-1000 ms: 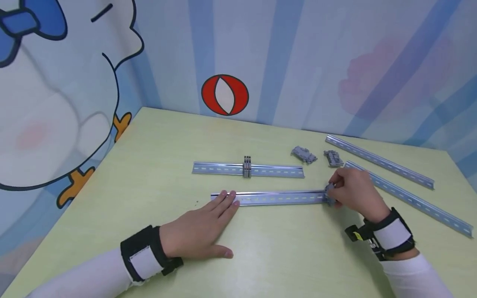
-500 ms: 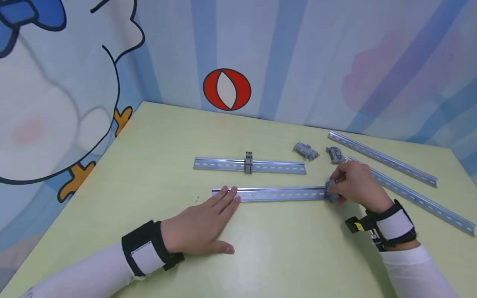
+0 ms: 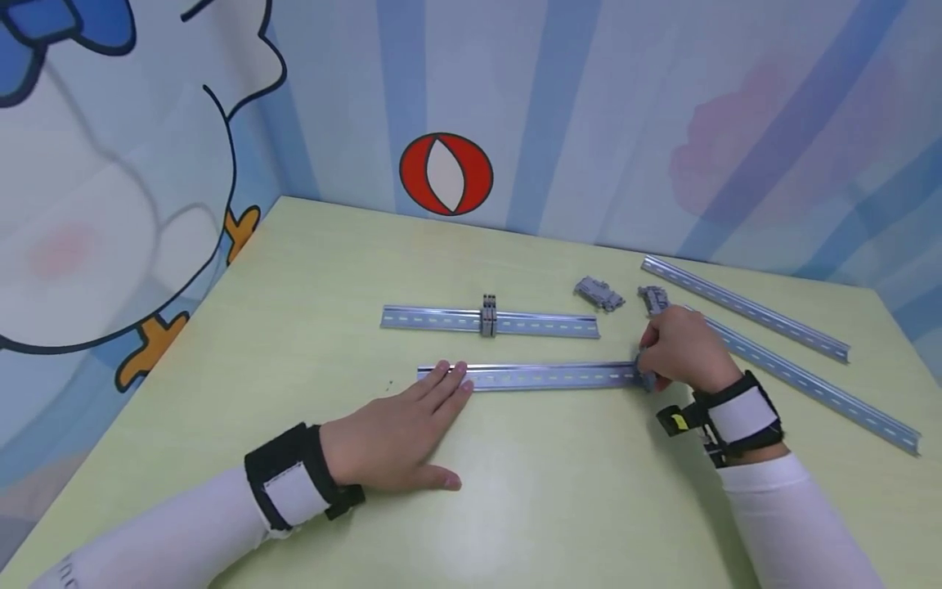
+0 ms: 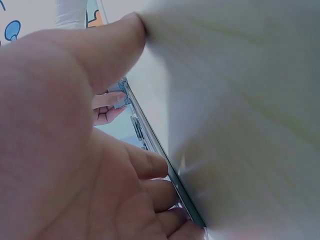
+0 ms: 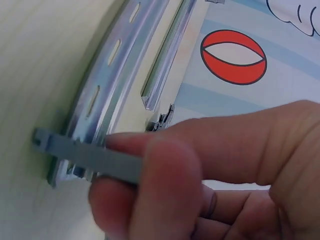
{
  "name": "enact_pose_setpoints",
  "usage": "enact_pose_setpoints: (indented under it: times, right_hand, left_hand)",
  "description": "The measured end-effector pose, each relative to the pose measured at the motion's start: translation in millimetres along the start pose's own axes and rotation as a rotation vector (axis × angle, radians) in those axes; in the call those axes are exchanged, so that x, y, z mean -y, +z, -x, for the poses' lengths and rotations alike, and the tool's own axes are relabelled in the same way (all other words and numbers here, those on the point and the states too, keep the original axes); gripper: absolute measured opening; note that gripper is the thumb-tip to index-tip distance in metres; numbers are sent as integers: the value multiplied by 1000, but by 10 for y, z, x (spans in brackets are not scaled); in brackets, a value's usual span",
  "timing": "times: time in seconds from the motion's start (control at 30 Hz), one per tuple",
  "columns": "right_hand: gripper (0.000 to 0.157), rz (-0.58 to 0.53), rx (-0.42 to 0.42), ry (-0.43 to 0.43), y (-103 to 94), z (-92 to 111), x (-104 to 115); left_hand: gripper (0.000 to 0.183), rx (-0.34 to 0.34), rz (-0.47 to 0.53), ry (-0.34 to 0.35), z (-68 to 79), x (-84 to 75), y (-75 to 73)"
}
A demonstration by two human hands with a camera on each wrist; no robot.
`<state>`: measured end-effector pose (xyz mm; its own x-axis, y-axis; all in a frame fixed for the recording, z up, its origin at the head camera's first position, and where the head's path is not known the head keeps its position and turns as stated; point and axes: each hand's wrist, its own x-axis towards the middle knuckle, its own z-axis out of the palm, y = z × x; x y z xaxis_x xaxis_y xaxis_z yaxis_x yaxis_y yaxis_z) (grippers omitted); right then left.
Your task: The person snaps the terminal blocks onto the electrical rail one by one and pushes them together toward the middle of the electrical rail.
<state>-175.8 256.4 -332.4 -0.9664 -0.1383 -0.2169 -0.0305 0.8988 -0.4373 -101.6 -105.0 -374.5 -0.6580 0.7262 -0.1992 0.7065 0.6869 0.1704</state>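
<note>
A slotted metal DIN rail [image 3: 545, 376] lies crosswise on the table in front of the person. My left hand [image 3: 405, 433] rests flat with its fingertips on the rail's left end, thumb spread on the table. At the right end, my right hand [image 3: 688, 348] pinches a grey terminal block [image 3: 645, 372] between thumb and fingers. In the right wrist view the terminal block [image 5: 95, 156] stretches across the width of the rail [image 5: 102, 95], close to its end; part of it is hidden by the thumb.
Behind lies a second rail [image 3: 419, 317] bearing several terminal blocks [image 3: 488, 316] side by side. Two loose terminal blocks, one grey [image 3: 599, 293] and one [image 3: 653, 299] by the right hand, sit farther back. Two longer rails, a rear one [image 3: 743, 307] and a front one [image 3: 817, 383], slant at right.
The right hand and wrist shift slightly left, with the terminal block still pinched at the rail's right end. The left hand stays in place on the rail. The head view tilts slightly.
</note>
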Motion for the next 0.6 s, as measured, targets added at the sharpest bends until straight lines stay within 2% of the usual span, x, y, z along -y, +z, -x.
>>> enact_pose_setpoints:
  times: [0.13, 0.3, 0.47, 0.6]
  right_hand:
    - [14, -30, 33, 7, -5, 4, -26]
    - [30, -85, 146, 5, -61, 24, -135]
    - [45, -220, 268, -17, -225, 72, -288]
    - [45, -303, 316, -26, -318, 95, -371]
  left_hand:
    - [102, -1, 7, -1, 11, 26, 11]
    - [104, -12, 1, -15, 13, 16, 49]
    - [104, -19, -9, -17, 18, 2, 34]
    - [104, -25, -17, -10, 13, 3, 11]
